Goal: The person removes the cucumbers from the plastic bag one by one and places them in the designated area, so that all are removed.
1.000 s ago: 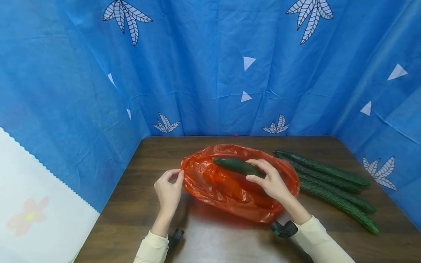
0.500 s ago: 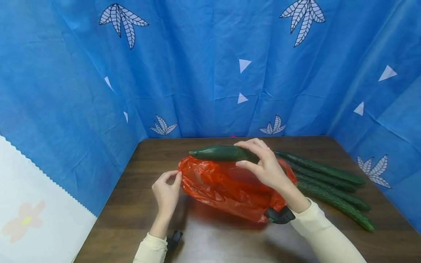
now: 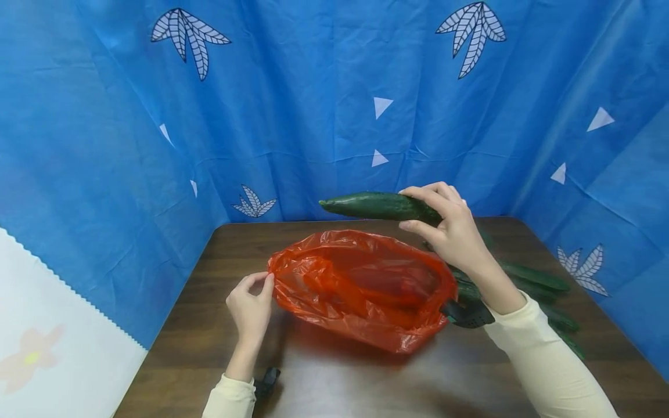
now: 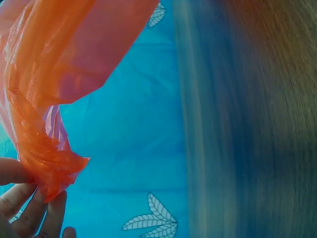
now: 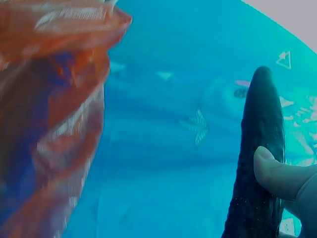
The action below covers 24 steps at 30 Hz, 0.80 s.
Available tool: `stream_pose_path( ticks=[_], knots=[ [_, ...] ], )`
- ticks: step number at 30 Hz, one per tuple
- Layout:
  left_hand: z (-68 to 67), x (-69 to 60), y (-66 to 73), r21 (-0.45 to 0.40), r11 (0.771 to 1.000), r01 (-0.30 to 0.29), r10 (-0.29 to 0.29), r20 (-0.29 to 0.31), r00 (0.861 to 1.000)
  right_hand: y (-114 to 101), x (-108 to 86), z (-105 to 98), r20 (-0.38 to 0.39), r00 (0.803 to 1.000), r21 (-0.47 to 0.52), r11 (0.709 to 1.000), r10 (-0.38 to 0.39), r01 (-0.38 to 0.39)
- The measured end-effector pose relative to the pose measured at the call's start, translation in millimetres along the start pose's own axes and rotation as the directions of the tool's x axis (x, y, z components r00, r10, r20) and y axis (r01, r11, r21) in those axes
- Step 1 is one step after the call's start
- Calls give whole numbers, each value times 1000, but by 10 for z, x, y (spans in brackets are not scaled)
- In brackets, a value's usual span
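Note:
My left hand (image 3: 250, 305) pinches the left edge of a red plastic bag (image 3: 360, 290), whose mouth gapes upward. In the left wrist view the gathered bag edge (image 4: 52, 163) sits between thumb and fingers. My right hand (image 3: 452, 229) grips a dark green cucumber (image 3: 366, 205) by its right part, above and behind the bag's far rim. The cucumber lies about level and apart from the bag, its tip to the left. The right wrist view shows the thumb (image 5: 280, 173) along the cucumber (image 5: 260, 129). Several cucumbers (image 3: 535, 276) lie on the table at right, partly hidden by my right arm.
A brown wooden table (image 3: 198, 325) bears the bag. Blue curtain (image 3: 292, 116) with leaf prints hangs close behind and at both sides. A white cloth (image 3: 52, 325) with a flower lies at left. A dark wrist device (image 3: 467, 313) is close to the bag's right side.
My right hand has lifted the cucumber up out of the bag's mouth, then away upward and to the right. My left hand keeps its pinch on the bag edge. The view has shifted slightly.

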<state>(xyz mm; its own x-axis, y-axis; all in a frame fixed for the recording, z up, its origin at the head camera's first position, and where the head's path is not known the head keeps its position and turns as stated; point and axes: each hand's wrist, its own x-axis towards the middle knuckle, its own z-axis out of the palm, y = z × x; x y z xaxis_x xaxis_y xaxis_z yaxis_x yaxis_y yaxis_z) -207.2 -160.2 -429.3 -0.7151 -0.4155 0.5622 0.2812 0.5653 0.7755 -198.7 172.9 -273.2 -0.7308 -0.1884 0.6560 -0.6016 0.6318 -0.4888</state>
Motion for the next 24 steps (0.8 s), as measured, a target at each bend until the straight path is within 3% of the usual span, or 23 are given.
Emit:
stream_pose_path(
  ticks=[12, 18, 24],
  knots=[
    [-135, 49, -113, 20, 999, 45, -45, -22, 999, 367, -236, -293, -6, 989, -143, 979, 147, -146],
    [-178, 71, -161, 34, 997, 62, -61, -32, 998, 603, -471, -353, 15, 973, -207, 953, 229, -221],
    [-156, 78, -170, 18, 999, 40, -39, -50, 998, 825, -770, -437, 7, 960, -263, 927, 280, -268]
  ],
)
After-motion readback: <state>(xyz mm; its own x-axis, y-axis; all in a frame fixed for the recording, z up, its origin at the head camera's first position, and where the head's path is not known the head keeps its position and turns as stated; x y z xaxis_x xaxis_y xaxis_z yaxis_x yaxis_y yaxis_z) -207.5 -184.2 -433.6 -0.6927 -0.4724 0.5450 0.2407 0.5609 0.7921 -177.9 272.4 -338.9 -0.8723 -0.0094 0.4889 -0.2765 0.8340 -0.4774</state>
